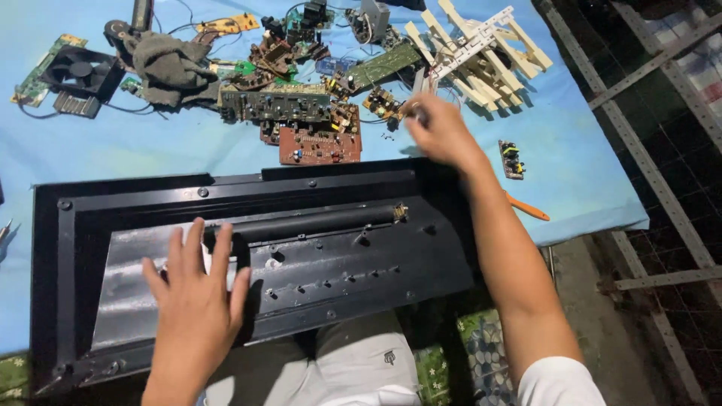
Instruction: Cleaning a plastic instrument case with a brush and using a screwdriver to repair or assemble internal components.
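A large black panel frame (248,188) lies face down on the blue table, its lower edge over my lap. My left hand (197,297) rests flat on its grey metal back sheet (128,278), fingers spread, beside a black perforated plate (353,263). My right hand (440,131) reaches past the frame's far right corner to the pile of circuit boards (316,113); its fingers are curled and blurred, seemingly around a small item near a little board (382,103). What it holds I cannot make out.
A black cooling fan (79,71) and grey cloth (169,64) lie far left. Pale wooden lattice pieces (481,49) sit far right. A small green board (512,159) and an orange-handled tool (526,208) lie near the table's right edge. Metal rack bars (654,150) stand right.
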